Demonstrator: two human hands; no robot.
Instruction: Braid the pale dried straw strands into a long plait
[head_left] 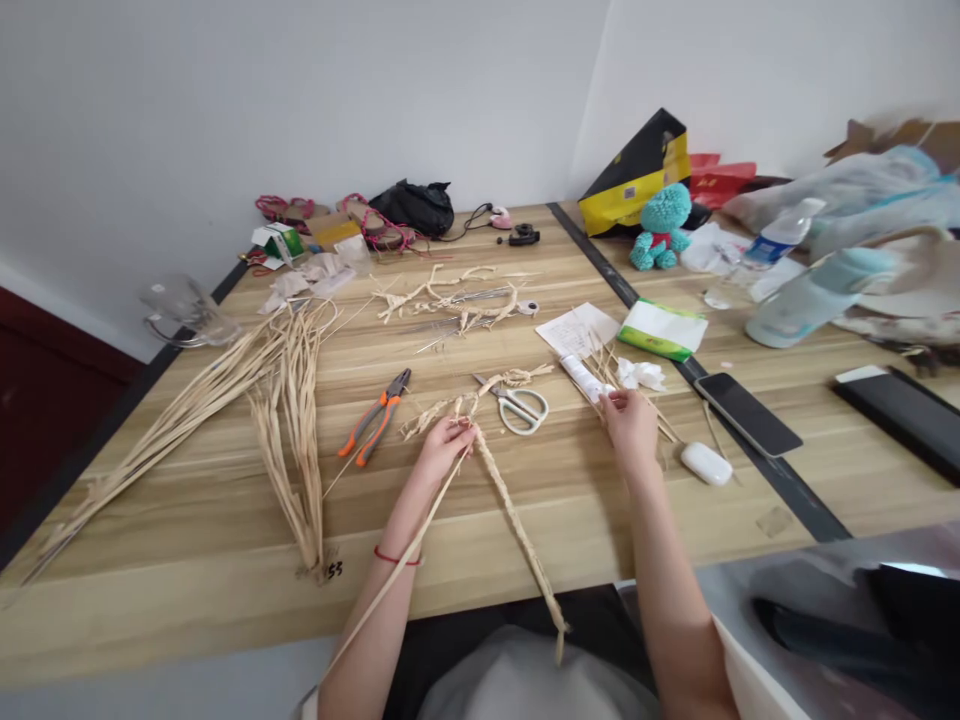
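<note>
My left hand is closed around a braided straw piece near the point where its strands meet. One long braid hangs from there over the table's front edge, and a loose strand trails down across my left forearm. More twisted straw reaches past the fingers toward the white-handled scissors. My right hand is further right, its fingers pinched at the near end of a white tube. Thin straw stalks lie under and beside that hand.
Orange-handled pliers and bundles of dry straw lie on the left, below a glass pitcher. A phone, a white case, a tissue pack and a light-blue bottle are on the right.
</note>
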